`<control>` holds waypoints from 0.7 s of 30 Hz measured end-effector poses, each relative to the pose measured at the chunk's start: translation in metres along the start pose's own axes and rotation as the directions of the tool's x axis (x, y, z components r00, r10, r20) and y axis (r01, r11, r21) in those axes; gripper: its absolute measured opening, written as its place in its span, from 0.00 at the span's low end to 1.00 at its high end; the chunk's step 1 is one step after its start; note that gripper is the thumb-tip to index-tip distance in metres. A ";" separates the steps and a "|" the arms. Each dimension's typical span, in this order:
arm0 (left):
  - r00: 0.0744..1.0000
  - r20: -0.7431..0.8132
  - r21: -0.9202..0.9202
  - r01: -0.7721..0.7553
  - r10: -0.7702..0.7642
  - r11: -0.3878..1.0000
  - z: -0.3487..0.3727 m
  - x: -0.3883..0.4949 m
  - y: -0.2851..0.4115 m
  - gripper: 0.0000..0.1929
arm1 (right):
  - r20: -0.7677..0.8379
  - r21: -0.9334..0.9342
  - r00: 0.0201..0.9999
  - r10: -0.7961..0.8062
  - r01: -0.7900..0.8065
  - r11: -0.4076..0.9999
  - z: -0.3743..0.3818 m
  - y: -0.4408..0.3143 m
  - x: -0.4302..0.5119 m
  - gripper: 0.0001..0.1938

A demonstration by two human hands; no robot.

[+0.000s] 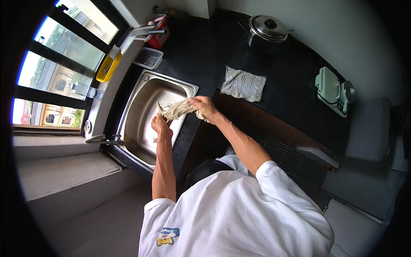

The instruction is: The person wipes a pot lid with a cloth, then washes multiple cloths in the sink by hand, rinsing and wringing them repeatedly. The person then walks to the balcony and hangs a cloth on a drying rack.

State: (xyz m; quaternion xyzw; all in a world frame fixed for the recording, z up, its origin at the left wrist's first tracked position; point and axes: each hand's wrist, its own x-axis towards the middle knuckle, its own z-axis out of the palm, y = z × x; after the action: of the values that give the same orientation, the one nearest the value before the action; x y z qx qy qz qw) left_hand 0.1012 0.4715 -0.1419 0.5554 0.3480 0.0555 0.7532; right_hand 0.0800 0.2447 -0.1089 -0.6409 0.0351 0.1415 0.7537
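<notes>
A bunched, off-white cloth (178, 108) stretches between my two hands above the right side of a stainless steel sink (138, 110). My left hand (161, 124) grips its lower left end over the basin. At the other end, my right hand (204, 107) is closed around the cloth near the sink's right rim, and a crumpled bit sticks out below the fingers. Another greyish cloth (243, 84) lies spread on the black countertop to the right. The tap (114, 140) stands at the sink's left corner.
Beyond the sink are a white plastic basket (148, 58), a red container (159, 33) and a cleaver (143, 31). A lidded steel pot (268, 29) stands at the back, a mint-green appliance (332, 91) at right. On the windowsill sit a yellow tray (108, 69) and a plastic bottle (94, 93).
</notes>
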 end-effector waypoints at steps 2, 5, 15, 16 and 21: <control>0.997 -0.017 0.048 -0.078 0.079 0.996 0.006 -0.003 0.000 0.08 | 0.057 -0.078 0.998 -0.032 0.036 0.996 -0.009 0.000 0.000 0.21; 0.995 -0.100 -0.049 0.025 -0.030 0.998 0.019 -0.003 -0.001 0.12 | -0.047 0.119 0.999 0.014 -0.008 0.993 -0.022 0.003 0.002 0.18; 0.915 0.364 0.163 -0.249 0.177 0.955 0.102 -0.024 0.034 0.18 | -0.286 0.313 0.958 -0.011 0.104 0.944 -0.093 -0.017 0.039 0.14; 0.877 0.449 0.120 -0.250 0.172 0.961 0.113 -0.023 0.043 0.22 | -0.240 0.376 0.970 -0.026 0.117 0.919 -0.105 -0.020 0.048 0.14; 0.939 0.335 0.239 -0.165 0.079 0.957 0.103 0.001 0.059 0.26 | -0.324 -0.327 0.941 -0.098 -0.014 0.945 -0.140 -0.003 0.103 0.21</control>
State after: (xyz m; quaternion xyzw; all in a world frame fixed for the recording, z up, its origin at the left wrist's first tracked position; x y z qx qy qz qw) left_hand 0.1798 0.4122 -0.0759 0.6727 0.1892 -0.0356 0.7145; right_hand 0.1977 0.1247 -0.1549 -0.7712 0.1256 0.0177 0.6238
